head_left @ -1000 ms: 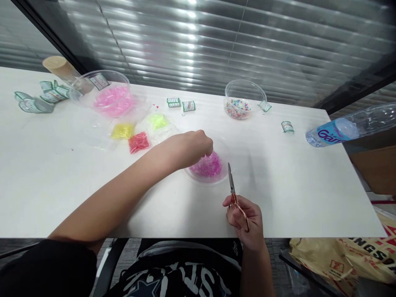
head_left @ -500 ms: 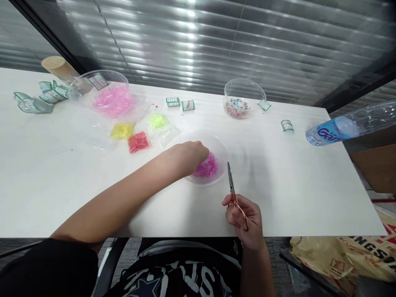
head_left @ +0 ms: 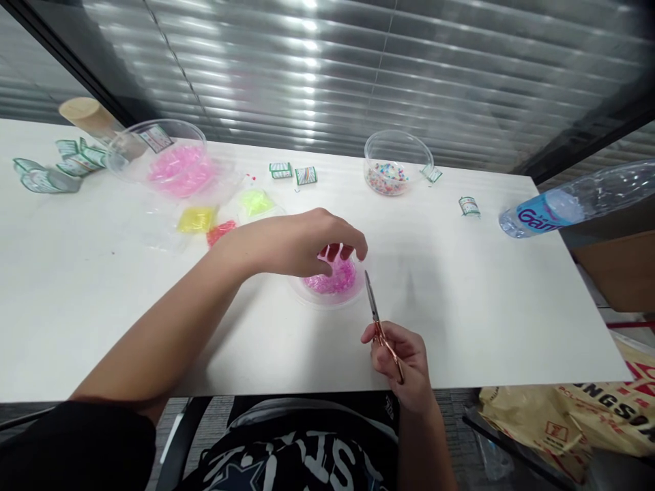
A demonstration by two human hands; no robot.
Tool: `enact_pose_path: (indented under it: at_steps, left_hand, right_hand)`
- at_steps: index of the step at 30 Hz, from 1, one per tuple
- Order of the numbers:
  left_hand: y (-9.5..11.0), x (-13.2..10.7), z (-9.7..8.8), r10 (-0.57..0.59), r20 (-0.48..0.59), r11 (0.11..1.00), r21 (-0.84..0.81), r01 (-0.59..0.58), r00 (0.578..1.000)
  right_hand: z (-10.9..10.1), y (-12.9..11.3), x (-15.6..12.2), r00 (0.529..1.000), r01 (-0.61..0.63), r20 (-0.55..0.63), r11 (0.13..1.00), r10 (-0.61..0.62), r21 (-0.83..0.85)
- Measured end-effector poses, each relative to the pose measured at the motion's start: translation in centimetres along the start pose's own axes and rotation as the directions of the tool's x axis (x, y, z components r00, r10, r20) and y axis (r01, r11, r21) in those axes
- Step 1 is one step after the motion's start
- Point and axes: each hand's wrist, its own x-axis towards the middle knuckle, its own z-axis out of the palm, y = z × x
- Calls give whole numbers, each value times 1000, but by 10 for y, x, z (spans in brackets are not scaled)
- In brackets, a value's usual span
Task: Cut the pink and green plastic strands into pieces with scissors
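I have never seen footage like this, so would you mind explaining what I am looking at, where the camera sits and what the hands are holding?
There is no machine here: a camera worn on a person's head looks down at their own two bare hands over a white table. The left hand hovers, fingers curled, over a clear bowl of pink beads. The right hand grips small rose-gold scissors, blades pointing away. Also on the table: a larger bowl of pink beads, a bowl of mixed beads, small bead bags, thread spools and a water bottle lying on its side.

Left hand arched — right hand fisted.
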Motion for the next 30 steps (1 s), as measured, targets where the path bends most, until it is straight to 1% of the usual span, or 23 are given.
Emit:
enact_pose_path:
  at_steps: [3, 5, 8, 13, 17, 21, 25, 27, 30]
  left_hand:
    - [3, -2, -4, 92, -53, 993, -75, -96, 994]
    - [3, -3, -4, 110, -71, 988, -98, -117, 991]
    - [1, -3, -4, 92, -73, 988, -121, -100, 993]
    - [2, -4, -4, 91, -53, 973, -207, -100, 994]
    - [3, -2, -2, 79, -37, 979, -187, -84, 996]
    - [4, 0, -1, 110, -15, 981, -158, -111, 994]
    - [5, 1, 1, 150, -15, 967, -208, -150, 989]
    - [5, 2, 1, 151, -17, 962, -227, -151, 988]
    - [5, 2, 1, 137, -13, 967, -214, -136, 991]
  right_hand:
    - [2, -5, 3, 999, -43, 18, 999, 44, -21]
    - [4, -9, 5, 996, -83, 30, 996, 84, -25]
    - [8, -15, 8, 991, -127, 35, 991, 128, -35]
    - [11, -19, 10, 990, -129, 42, 990, 131, -54]
    - [10, -15, 9, 993, -112, 38, 992, 114, -56]
    - [9, -12, 9, 992, -115, 49, 992, 117, -44]
    - [8, -11, 10, 989, -129, 66, 991, 130, -14]
    - [9, -11, 10, 988, -137, 71, 991, 137, -5]
    - [10, -12, 11, 986, -157, 61, 988, 156, -3]
